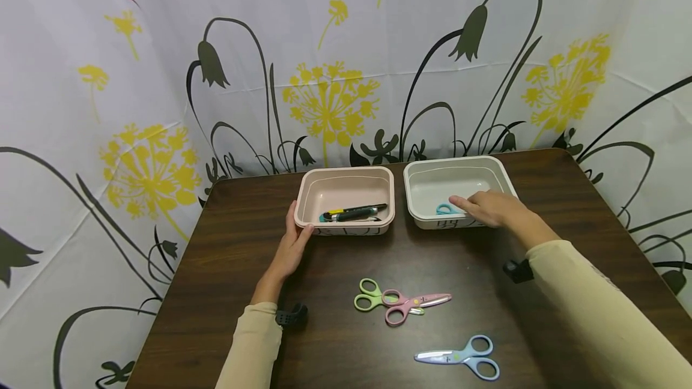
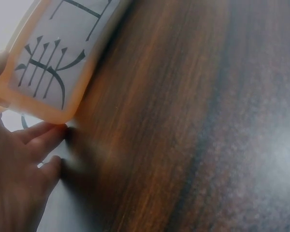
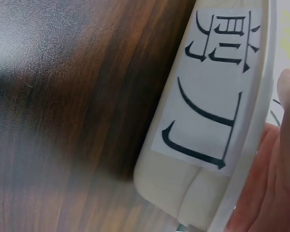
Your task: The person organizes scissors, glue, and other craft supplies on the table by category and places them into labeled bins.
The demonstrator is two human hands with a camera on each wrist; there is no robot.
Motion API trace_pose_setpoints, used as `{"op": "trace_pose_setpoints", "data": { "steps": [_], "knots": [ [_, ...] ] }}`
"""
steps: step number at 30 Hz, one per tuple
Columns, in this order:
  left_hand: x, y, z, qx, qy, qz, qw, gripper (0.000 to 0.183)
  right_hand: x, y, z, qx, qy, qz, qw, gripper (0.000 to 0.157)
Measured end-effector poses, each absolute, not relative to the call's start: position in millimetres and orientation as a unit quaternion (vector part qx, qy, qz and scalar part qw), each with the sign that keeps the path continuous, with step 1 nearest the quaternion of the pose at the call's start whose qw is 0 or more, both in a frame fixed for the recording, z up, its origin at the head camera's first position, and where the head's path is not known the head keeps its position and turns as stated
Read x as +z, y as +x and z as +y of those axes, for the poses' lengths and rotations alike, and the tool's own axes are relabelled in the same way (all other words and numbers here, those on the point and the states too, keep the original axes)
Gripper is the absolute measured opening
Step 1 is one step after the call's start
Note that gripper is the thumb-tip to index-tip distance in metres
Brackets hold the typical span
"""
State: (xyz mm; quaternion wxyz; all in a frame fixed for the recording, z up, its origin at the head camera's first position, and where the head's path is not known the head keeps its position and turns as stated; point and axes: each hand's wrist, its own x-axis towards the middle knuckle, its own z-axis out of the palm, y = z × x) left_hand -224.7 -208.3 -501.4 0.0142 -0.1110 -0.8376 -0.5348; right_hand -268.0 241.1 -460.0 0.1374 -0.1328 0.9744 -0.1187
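My left hand (image 1: 288, 251) grips the front left corner of a pink plastic basket (image 1: 346, 179), thumb at the front and fingers along the left side. Inside it lie a black utility knife (image 1: 354, 214) and other slim tools. Over the front right rim of a white plastic basket (image 1: 454, 170) reaches my right hand (image 1: 489, 206), its thumb straight and its other fingers partly hidden. Light blue scissors (image 1: 446, 209) show one handle loop in that basket, beside the thumb tip. Black characters mark a label (image 3: 212, 87) on the white basket's front.
On the brown table (image 1: 335, 341) in front of the baskets, pink scissors (image 1: 411, 303) lie across green scissors (image 1: 369, 296). Blue scissors (image 1: 462, 356) lie nearer, points to the left. A flowered curtain (image 1: 335, 35) hangs behind the table.
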Motion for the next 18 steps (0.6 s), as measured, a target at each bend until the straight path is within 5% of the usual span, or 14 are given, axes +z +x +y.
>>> {"op": "trace_pose_setpoints", "data": {
  "steps": [10, 18],
  "knots": [
    [-500.8, -223.4, -208.3, -0.533, -0.107, -0.839, 0.009, 0.071, -436.9, -240.7, 233.9, -0.115, -0.172, 0.978, 0.009, 0.06],
    [-500.4, -223.5, -208.2, -0.538, -0.104, -0.836, 0.008, 0.07, -431.2, -204.2, 221.8, -0.135, -0.237, 0.948, -0.161, 0.024]
  ]
}}
